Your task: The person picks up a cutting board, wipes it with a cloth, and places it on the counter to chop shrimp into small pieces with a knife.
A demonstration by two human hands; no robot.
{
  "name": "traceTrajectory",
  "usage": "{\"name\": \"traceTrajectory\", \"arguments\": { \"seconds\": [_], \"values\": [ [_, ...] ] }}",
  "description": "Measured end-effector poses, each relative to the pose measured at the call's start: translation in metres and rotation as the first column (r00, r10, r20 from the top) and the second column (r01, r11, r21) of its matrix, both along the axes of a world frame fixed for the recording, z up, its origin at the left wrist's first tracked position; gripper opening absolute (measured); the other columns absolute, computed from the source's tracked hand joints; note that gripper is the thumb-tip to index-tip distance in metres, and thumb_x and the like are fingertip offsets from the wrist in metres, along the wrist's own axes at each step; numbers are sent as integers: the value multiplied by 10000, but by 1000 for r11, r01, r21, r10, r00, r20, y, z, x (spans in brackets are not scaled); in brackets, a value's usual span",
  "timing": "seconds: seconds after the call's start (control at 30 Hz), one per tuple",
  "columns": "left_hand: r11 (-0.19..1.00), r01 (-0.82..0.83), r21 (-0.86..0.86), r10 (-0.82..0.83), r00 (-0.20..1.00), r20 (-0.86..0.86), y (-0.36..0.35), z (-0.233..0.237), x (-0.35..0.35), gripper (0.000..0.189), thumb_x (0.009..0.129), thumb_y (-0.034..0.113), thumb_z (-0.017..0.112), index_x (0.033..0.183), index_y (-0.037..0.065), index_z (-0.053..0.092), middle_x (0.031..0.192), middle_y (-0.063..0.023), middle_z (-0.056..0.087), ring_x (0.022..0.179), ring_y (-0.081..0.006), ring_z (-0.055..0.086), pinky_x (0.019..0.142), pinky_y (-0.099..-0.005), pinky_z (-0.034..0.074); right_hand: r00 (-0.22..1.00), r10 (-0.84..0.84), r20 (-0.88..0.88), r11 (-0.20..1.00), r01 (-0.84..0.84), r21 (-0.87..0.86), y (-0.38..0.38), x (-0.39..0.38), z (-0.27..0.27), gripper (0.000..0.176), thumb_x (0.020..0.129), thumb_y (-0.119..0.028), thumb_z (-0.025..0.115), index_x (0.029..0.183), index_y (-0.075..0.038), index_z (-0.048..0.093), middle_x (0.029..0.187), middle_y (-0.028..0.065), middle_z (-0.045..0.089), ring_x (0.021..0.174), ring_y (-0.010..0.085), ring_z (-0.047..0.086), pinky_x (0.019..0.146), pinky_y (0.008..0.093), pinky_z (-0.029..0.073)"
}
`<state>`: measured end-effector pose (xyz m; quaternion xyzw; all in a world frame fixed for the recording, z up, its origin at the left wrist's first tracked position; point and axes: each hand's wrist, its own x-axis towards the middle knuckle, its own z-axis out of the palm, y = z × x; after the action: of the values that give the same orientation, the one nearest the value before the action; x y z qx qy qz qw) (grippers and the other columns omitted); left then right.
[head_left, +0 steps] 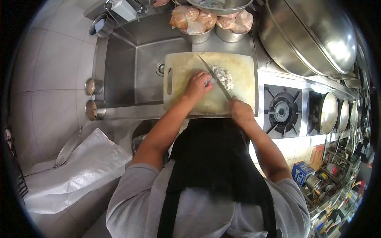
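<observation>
Middle of the board (182,65): your right hand (240,111) wraps the knife (214,77); left hand (197,86) pinches food (209,81). Likely soft, slippery; hold the end away from the knife.

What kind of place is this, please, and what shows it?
Probably a commercial kitchen: there is a steel sink, a stove burner, and a cutting board where the right hand holds a knife.

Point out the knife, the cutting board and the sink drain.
Knife (215,77), head view: middle of the blade.
Cutting board (180,64), head view: bare upper-left surface.
Sink drain (159,69), head view: its visible middle.
</observation>
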<state>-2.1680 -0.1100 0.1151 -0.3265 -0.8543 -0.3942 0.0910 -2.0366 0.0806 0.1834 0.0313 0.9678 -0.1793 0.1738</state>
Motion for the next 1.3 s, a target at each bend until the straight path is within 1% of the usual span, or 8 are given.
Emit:
{"name": "traceTrajectory", "arguments": {
  "seconds": [0.1,0.33,0.53,0.7,0.8,0.97,1.17,1.3],
  "values": [
    [995,-37,93,33,998,47,-2,3,2,190,714,43,694,888,28,620,933,-124,614,944,-345,588,835,-447,507,1000,-3,14,1000,3,-27,22,14,22,228,1013,-197,448,1010,0,564,863,234,708,825,430,703,733,500,568],
    [995,-74,-61,74,997,13,7,4,6,205,727,47,707,912,24,620,981,-130,610,962,-354,585,846,-433,497,999,38,-6,995,-37,95,13,26,38,236,1019,-223,462,988,-12,563,812,213,707,761,393,715,670,465,576],
    [997,-75,-3,75,997,31,4,-5,7,191,731,49,698,903,28,616,965,-133,617,960,-350,599,821,-434,515,977,209,44,966,-213,149,18,27,51,156,954,-108,476,991,16,564,815,223,708,744,378,723,667,449,586],
    [993,-116,-7,116,992,51,5,-10,9,201,727,53,701,912,32,625,968,-134,620,935,-356,609,808,-440,522,995,50,92,998,-53,34,-8,-8,-7,196,960,-138,462,1040,7,567,904,258,704,845,420,709,768,486,568],
    [995,-84,50,85,996,-10,-3,-12,14,219,722,53,708,927,35,636,967,-131,620,919,-355,616,801,-444,522,995,16,95,998,-10,-68,5,-5,5,241,997,-207,453,1067,-6,567,951,264,700,888,435,696,809,518,544],
    [983,-152,108,145,987,63,-9,4,24,232,697,31,694,921,34,633,957,-124,597,925,-350,580,818,-444,502,990,6,144,999,-13,50,23,12,30,301,1034,-278,436,1068,-8,565,918,248,706,867,430,697,783,525,542],
    [982,-184,-35,185,981,58,0,1,21,214,711,51,712,910,38,636,997,-129,605,983,-364,570,886,-447,473,990,112,82,990,-118,74,16,13,50,226,1016,-202,444,1024,-6,557,882,244,706,820,419,708,736,506,561],
    [986,-161,31,160,987,26,0,-4,19,205,704,48,708,894,37,633,954,-123,612,960,-362,577,869,-446,484,973,167,160,977,-185,102,16,12,52,176,962,-136,462,1033,2,545,896,255,704,835,411,710,741,500,562]
  ]
}}
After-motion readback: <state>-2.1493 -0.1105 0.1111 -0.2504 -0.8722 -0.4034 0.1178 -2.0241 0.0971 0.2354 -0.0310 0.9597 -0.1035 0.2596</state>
